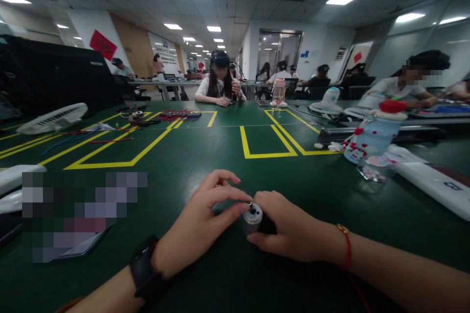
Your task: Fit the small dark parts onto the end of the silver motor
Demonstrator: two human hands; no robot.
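Note:
A small silver cylindrical motor [252, 220] stands upright on the green table in front of me, its end face up, with dark holes and a short shaft. My right hand [282, 222] is closed around the motor's body from the right. From the left, the thumb and index finger of my left hand [209, 212] pinch the shaft at the top, while its other fingers are held raised. The motor's lower right side is hidden behind my right hand. I cannot tell whether a tiny part sits on the shaft under my fingertips.
Yellow tape [268, 155] marks boxes on the green table [176, 161]. To the left lie a blurred flat item [84, 220] and a bundle of wires [179, 115]. A blue bottle [378, 132] and a white case [433, 181] are at right. A person [220, 80] sits opposite.

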